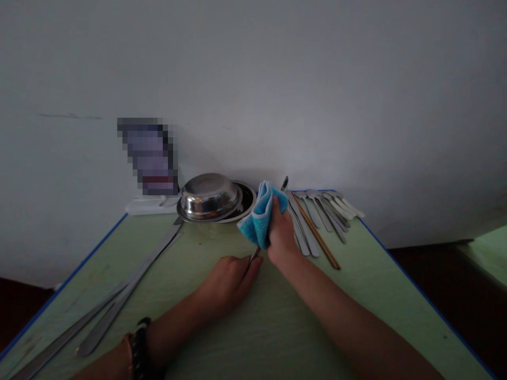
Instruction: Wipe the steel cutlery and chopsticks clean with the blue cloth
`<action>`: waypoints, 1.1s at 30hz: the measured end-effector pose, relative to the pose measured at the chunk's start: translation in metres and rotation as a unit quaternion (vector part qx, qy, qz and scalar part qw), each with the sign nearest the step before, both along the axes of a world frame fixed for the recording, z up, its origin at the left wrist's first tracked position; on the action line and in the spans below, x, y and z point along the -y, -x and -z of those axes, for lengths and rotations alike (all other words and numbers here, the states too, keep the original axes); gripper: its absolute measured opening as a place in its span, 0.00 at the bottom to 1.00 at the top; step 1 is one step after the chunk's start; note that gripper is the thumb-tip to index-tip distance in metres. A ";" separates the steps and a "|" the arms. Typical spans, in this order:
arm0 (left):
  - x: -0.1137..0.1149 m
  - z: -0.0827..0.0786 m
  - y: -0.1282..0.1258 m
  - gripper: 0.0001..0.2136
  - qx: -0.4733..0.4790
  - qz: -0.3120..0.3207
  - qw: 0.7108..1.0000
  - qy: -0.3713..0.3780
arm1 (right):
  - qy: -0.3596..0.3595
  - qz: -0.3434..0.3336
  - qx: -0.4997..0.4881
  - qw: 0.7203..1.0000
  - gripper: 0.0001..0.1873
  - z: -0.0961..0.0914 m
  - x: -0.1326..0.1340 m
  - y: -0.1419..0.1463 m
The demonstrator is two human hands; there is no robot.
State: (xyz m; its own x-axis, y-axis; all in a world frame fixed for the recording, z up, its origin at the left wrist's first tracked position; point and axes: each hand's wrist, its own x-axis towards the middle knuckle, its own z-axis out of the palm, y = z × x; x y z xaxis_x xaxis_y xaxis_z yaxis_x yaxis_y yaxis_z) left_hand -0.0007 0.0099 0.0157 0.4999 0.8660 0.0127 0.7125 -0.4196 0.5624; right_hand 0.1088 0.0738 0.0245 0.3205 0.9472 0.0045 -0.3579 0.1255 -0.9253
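Note:
My left hand is closed around the lower end of a table knife, low over the table. The narrow, rounded metal tip shows beyond the cloth, while the middle is covered. A folded blue cloth with pale edging is wrapped about the knife, gripped by my right hand. Right of that hand lies a row of cutlery: flat-handled metal pieces, brown chopsticks and several spoons. Behind my left hand sits an upturned steel bowl.
The pale green table has blue edging and stands against a grey wall. Long metal utensils lie along the left. A black plate with a light rim is partly under the bowl. A blurred-out device stands at back left.

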 end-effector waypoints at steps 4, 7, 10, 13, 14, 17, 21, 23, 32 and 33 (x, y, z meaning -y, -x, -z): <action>0.001 0.003 -0.001 0.20 -0.052 0.011 0.998 -0.036 | 0.053 0.014 -0.043 0.998 0.18 -0.007 -0.008 -0.011; 0.002 0.004 -0.002 0.21 -0.085 0.023 0.994 -0.063 | 0.057 0.032 -0.064 0.996 0.18 -0.011 -0.014 -0.020; 0.002 0.004 -0.003 0.21 -0.108 0.041 0.990 -0.076 | 0.056 0.061 -0.082 0.993 0.17 -0.015 -0.022 -0.033; 0.003 0.005 -0.004 0.21 -0.120 0.060 0.986 -0.101 | 0.041 0.095 -0.103 0.989 0.16 -0.021 -0.031 -0.047; 0.004 0.006 -0.004 0.20 -0.121 0.065 0.984 -0.111 | 0.040 0.102 -0.115 0.987 0.15 -0.022 -0.033 -0.051; 0.004 0.009 -0.002 0.20 -0.114 0.075 0.982 -0.131 | 0.045 0.107 -0.146 0.982 0.15 -0.022 -0.037 -0.055; 0.005 0.012 0.000 0.20 -0.104 0.080 0.981 -0.141 | 0.017 0.094 -0.116 0.989 0.16 -0.016 -0.034 -0.046; 0.005 0.012 0.000 0.20 -0.101 0.079 0.983 -0.133 | 0.008 0.082 -0.095 0.992 0.17 -0.012 -0.030 -0.040; 0.004 0.012 -0.001 0.20 -0.093 0.032 0.990 -0.097 | 0.030 -0.008 -0.014 0.999 0.23 0.005 -0.013 -0.012; 0.004 0.012 -0.001 0.20 -0.092 0.028 0.991 -0.096 | 0.038 -0.018 -0.006 0.999 0.23 0.006 -0.011 -0.009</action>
